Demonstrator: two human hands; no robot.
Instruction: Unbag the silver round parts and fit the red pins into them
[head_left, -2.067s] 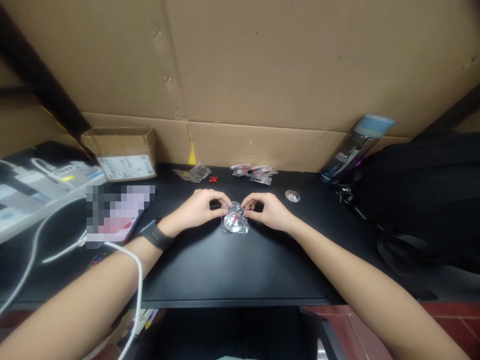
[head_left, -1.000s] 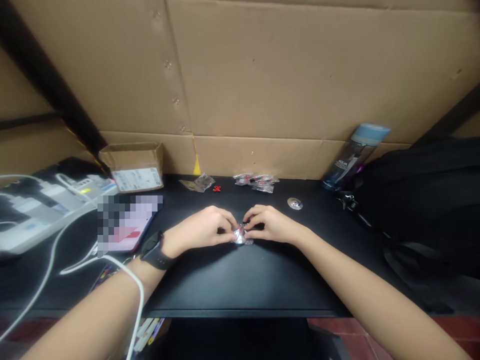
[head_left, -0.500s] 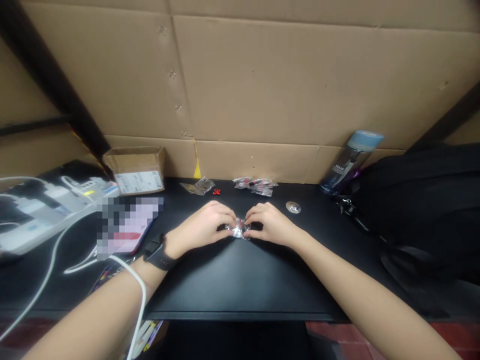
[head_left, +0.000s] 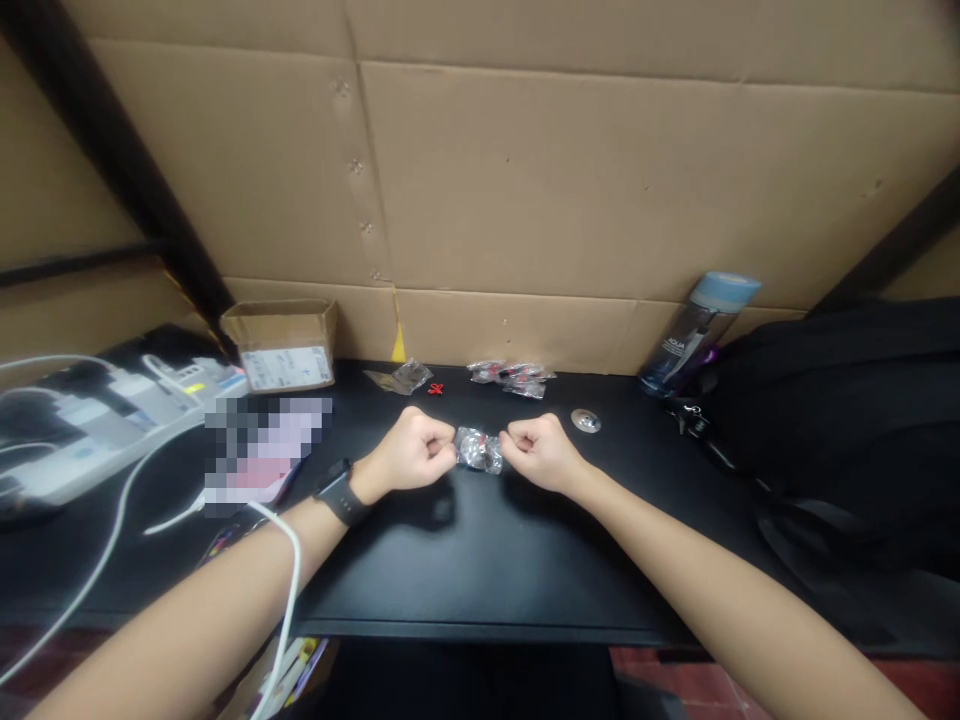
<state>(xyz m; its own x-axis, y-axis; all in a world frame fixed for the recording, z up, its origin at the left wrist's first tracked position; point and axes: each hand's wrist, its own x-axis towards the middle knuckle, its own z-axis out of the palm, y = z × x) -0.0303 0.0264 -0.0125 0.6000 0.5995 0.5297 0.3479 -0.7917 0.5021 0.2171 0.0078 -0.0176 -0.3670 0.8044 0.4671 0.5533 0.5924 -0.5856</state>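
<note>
A small clear plastic bag point(head_left: 478, 450) with a shiny metal part and something red inside hangs stretched between my two fists, just above the black table point(head_left: 480, 560). My left hand point(head_left: 416, 452), with a black watch on its wrist, is closed on the bag's left end. My right hand point(head_left: 536, 450) is closed on the bag's right end. Both fists are raised a little off the table top.
Behind my hands lie more small bags point(head_left: 510, 376), an empty bag point(head_left: 401, 377), a red piece point(head_left: 435, 388) and a metal disc point(head_left: 585, 420). A cardboard box point(head_left: 281, 343) and power strips point(head_left: 97, 420) stand left; a water bottle point(head_left: 697, 335) and black backpack point(head_left: 847, 420) right.
My fingers were pinching the bag's top low on the table. Now both hands are fists, lifted slightly, and the bag is pulled taut sideways between them.
</note>
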